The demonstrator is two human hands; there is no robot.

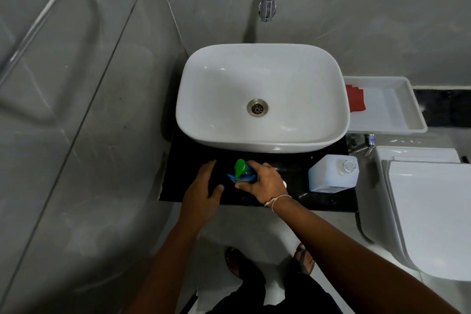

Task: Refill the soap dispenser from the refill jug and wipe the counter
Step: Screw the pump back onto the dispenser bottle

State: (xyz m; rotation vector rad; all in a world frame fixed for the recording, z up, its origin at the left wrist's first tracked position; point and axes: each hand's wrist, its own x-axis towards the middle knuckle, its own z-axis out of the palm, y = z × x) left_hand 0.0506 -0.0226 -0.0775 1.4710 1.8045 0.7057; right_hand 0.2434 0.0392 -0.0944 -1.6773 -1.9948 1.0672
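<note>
A soap dispenser (240, 172) with a green pump top and blue body stands on the black counter (178, 168) in front of the basin. My right hand (265, 182) is wrapped around its body from the right. My left hand (202, 190) hovers just left of it, fingers apart, holding nothing. The translucent white refill jug (332, 173) stands on the counter's right end, its mouth uncapped. A small white cap-like piece (284, 184) peeks out beside my right hand. A red cloth (355, 98) lies in a white tray.
A white basin (262, 97) fills the back of the counter, with a chrome tap (267, 0) above it. The white tray (397, 109) sits right of the basin. A toilet (428, 211) stands at the right. Tiled walls close the left side.
</note>
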